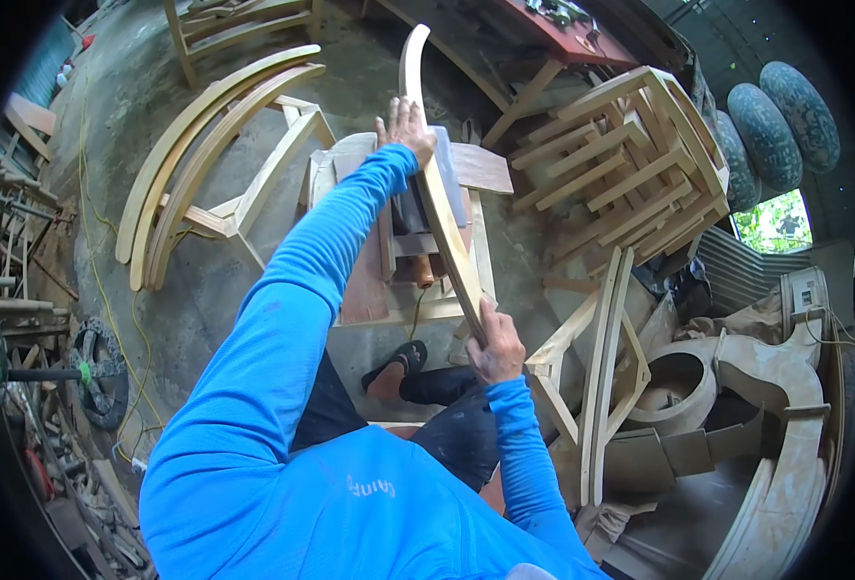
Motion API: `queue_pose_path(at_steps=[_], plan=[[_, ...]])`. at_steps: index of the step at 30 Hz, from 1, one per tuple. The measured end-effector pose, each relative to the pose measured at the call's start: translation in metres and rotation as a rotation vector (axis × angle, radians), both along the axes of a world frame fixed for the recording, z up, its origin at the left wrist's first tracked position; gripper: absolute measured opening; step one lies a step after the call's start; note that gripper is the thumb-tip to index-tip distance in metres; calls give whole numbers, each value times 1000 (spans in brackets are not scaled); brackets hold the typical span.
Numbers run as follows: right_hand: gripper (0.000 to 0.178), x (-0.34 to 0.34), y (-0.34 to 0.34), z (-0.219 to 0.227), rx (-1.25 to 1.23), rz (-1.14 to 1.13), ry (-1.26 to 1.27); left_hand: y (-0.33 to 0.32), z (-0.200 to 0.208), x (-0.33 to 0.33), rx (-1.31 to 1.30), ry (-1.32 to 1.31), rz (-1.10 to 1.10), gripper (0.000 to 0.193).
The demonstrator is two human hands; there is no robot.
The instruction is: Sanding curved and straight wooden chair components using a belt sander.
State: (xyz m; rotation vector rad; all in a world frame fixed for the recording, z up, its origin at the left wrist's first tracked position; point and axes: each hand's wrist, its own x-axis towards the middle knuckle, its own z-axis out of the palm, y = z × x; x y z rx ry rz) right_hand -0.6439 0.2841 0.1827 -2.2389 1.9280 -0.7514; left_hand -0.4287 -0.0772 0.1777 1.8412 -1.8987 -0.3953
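Observation:
A long, curved piece of pale wood (445,227) lies lengthwise in front of me, its far end bending to the left. My left hand (408,132) presses down on its upper half, fingers somewhat spread, palm and thumb side against the wood. At the near end, my right hand (497,346) is closed around the wood, thumb on top. Beneath the piece is a flat grey surface (458,159), perhaps a sanding belt; much of it is covered. A brown wooden knob (422,272) with a cord sits just below it, on a low wooden stand (418,311).
Several curved wooden pieces (171,184) rest on a wooden frame at the left. Stacked wooden frames (630,164) stand at the right, with long straight strips (605,387) nearer me. A yellow cord (108,300) crosses the concrete floor. A red-topped table (572,34) stands at the back.

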Motion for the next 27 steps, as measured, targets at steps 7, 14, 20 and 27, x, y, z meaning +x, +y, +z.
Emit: queue_pose_path(at_steps=[7, 14, 20, 27], plan=[[71, 11, 13, -22, 32, -31, -309, 1, 23, -24, 76, 0, -53, 81], [75, -41, 165, 6, 163, -20, -231, 174, 26, -52, -4, -26, -158, 90], [63, -69, 307, 46, 215, -96, -225, 247, 61, -62, -83, 202, -193, 96], [56, -87, 428, 64, 330, -281, -276, 236, 83, -63, 57, 204, -235, 95]])
